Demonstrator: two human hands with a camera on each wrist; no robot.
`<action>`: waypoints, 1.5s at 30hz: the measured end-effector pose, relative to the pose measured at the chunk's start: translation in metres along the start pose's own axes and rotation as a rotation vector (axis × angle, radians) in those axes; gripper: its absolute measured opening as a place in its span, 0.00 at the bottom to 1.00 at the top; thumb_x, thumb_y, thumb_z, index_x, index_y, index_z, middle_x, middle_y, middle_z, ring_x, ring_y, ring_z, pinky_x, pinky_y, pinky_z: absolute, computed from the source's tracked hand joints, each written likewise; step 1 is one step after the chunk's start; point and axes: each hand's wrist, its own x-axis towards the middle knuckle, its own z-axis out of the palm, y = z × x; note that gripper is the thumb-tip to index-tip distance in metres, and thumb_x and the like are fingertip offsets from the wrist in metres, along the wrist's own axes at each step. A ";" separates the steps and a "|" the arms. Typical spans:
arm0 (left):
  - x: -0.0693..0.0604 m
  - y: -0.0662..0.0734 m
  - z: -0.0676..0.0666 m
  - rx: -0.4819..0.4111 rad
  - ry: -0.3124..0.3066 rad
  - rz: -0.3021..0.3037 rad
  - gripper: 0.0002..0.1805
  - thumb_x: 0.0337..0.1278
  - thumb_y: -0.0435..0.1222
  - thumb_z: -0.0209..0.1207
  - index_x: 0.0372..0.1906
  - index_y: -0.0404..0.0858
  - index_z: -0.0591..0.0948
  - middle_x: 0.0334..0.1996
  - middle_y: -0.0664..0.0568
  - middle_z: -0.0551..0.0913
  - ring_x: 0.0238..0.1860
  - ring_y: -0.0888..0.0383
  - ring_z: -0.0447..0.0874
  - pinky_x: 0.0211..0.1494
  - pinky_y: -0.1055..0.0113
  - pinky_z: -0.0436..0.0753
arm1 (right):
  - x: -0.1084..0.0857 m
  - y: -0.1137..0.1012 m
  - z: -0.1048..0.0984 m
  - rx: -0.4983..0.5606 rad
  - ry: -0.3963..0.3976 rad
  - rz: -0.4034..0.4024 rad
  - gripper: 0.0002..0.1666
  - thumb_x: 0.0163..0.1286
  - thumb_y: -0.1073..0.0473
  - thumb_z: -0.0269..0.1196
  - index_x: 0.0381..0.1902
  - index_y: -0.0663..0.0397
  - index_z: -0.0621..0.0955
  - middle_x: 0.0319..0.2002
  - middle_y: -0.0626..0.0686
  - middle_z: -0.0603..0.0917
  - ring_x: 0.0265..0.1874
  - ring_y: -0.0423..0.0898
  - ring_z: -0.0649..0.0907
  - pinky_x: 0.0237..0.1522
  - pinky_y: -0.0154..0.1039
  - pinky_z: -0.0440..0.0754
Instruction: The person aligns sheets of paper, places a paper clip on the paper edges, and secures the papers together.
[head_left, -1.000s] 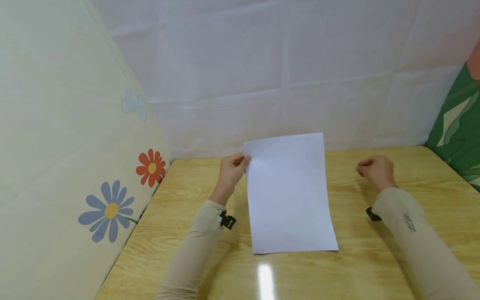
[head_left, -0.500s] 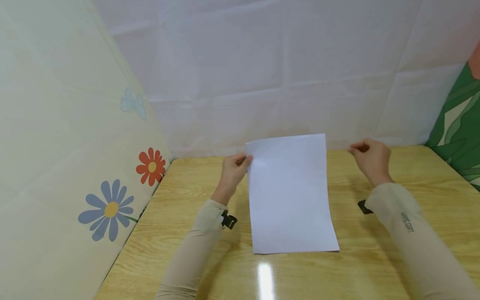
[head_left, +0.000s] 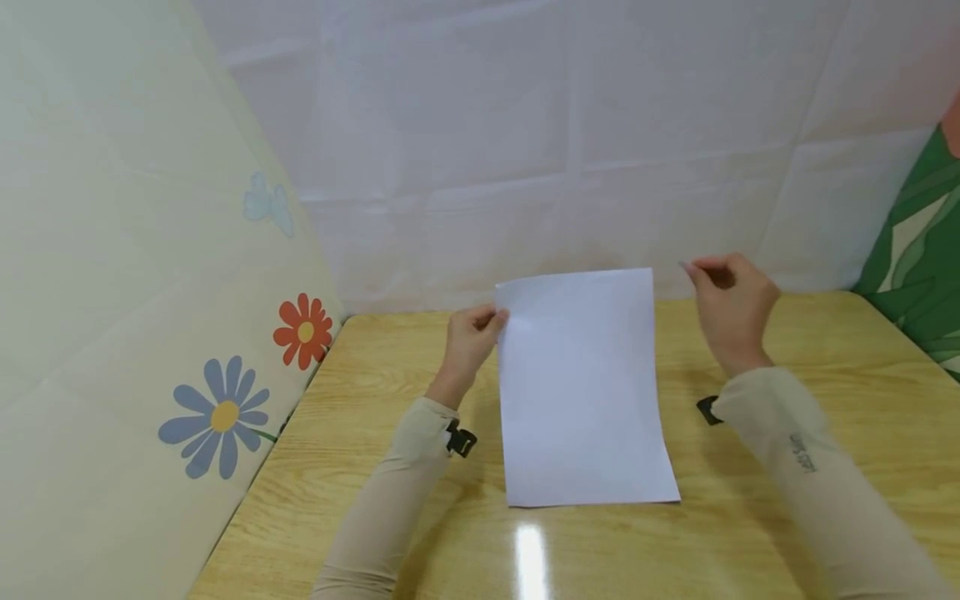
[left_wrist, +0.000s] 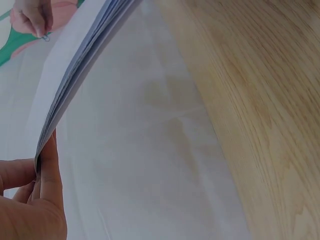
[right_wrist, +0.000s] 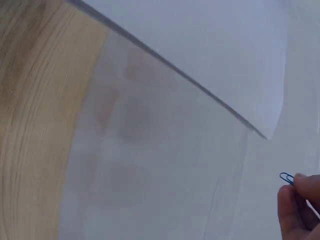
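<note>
While your left hand (head_left: 471, 342) is pinching the left edge of the paper stack (head_left: 577, 392), keeping it up over the desk (head_left: 375, 367), your right hand (head_left: 733, 312) is pinching a blue paperclip (right_wrist: 286, 177) near the upper right corner, not touching. You're seemingly preparing to clip; the next move is probably calling for slipping the paperclip over that edge. Your right sleeve (head_left: 832, 500) is showing blurred lettering, perhaps "Let's Slim".
</note>
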 end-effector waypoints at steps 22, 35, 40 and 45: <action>0.002 0.007 0.009 -0.001 0.014 0.005 0.09 0.60 0.29 0.62 0.39 0.26 0.85 0.34 0.37 0.86 0.28 0.62 0.77 0.32 0.74 0.77 | -0.019 -0.060 0.047 0.353 -0.165 -0.285 0.04 0.56 0.74 0.69 0.30 0.71 0.84 0.34 0.62 0.86 0.34 0.31 0.81 0.40 0.24 0.78; 0.003 0.013 0.014 -0.016 0.036 0.044 0.08 0.58 0.28 0.62 0.37 0.25 0.85 0.32 0.36 0.86 0.26 0.65 0.76 0.30 0.75 0.76 | -0.035 -0.076 0.074 0.403 -0.244 -0.425 0.03 0.53 0.74 0.71 0.27 0.67 0.86 0.32 0.57 0.87 0.33 0.40 0.84 0.39 0.26 0.79; 0.003 0.013 0.016 -0.009 0.044 0.069 0.07 0.57 0.27 0.62 0.37 0.25 0.85 0.32 0.36 0.86 0.25 0.67 0.76 0.29 0.76 0.76 | -0.038 -0.078 0.082 0.396 -0.248 -0.450 0.04 0.53 0.74 0.71 0.27 0.65 0.86 0.31 0.57 0.87 0.32 0.40 0.84 0.38 0.25 0.78; 0.002 0.014 0.017 0.009 0.050 0.128 0.07 0.56 0.27 0.62 0.36 0.25 0.86 0.32 0.36 0.86 0.25 0.68 0.76 0.29 0.77 0.75 | -0.042 -0.083 0.084 0.362 -0.245 -0.488 0.04 0.52 0.73 0.72 0.27 0.65 0.86 0.31 0.58 0.86 0.32 0.42 0.83 0.38 0.23 0.77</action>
